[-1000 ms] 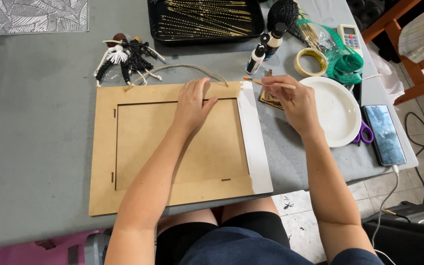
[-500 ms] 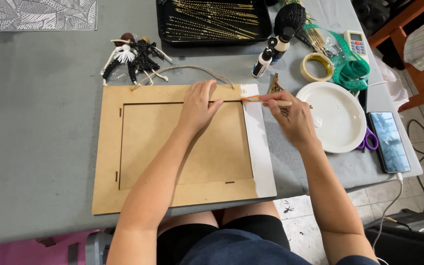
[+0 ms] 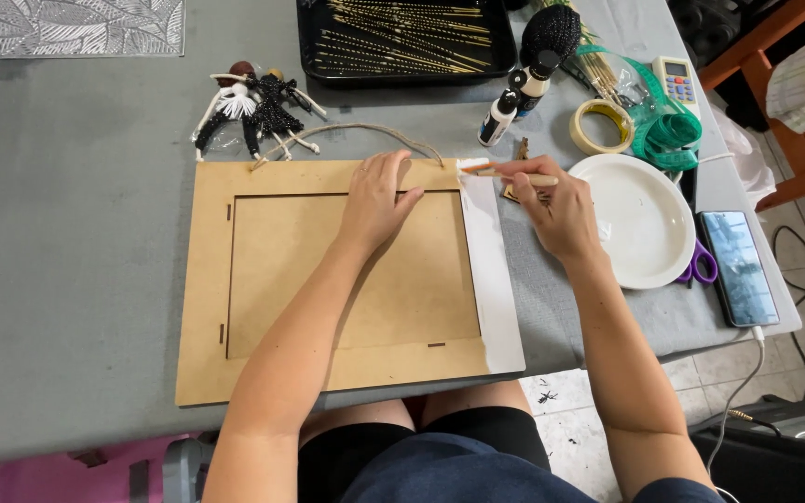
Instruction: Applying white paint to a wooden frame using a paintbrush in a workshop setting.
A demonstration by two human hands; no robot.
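1. The right hand pinches a slim wooden-handled paintbrush, long axis pointing leftward from its fingers
2. Its bristle tip sits at the top end of the white painted strip, which runs toward the person along the flat tan wooden frame
3. The left hand, fingers spread, presses flat on the frame, just left of the brush tip

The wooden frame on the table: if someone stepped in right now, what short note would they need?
Left hand lies flat on the wooden frame, steadying it.
Right hand holds a paintbrush, bristles at the frame's top right corner.
White plate sits just right of that hand.
Done: the frame's right edge strip is white.
Left: the other sides and back panel are bare wood.
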